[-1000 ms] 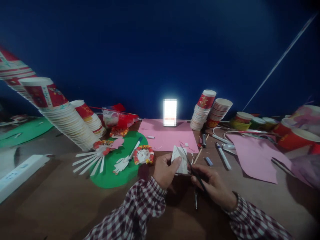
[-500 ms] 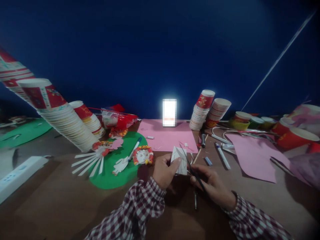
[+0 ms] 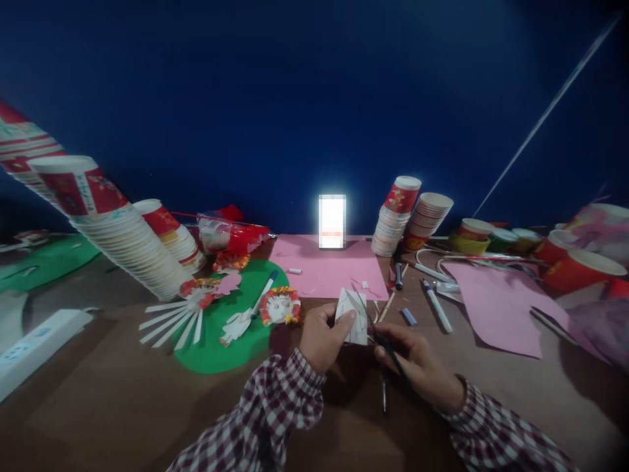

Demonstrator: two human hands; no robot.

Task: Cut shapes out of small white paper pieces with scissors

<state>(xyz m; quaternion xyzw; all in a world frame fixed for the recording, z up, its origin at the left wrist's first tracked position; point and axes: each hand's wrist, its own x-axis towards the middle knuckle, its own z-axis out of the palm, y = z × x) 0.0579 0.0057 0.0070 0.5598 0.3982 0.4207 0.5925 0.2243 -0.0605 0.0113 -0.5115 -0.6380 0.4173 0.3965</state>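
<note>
A dark blue wall [image 3: 275,105] fills the back, and below it spreads a brown table [image 3: 122,406]. On the left, a tall stack of paper cups [image 3: 128,239] slants across the view. A pink sheet [image 3: 329,272] lies flat at the middle of the table's far side; another pink sheet [image 3: 501,308] lies to the right. Left of the hands is a green sheet [image 3: 216,351], partly under a cup [image 3: 216,292] cut into white strips. A white power strip [image 3: 37,351] sits at the left edge.

The left hand [image 3: 324,337] pinches a folded white paper [image 3: 352,321] between thumb and fingers, holding it above the table, just in front of the middle pink sheet. The right hand [image 3: 417,357] grips dark scissors [image 3: 390,354] by the handles, with the blades at the paper's right side; whether they are cutting into it, I cannot tell. Lines are drawn on the paper.

To the right lie a white marker [image 3: 437,306] with a blue end, a thin wooden stick [image 3: 388,306] and, smallest, a bluish block [image 3: 408,316].
</note>
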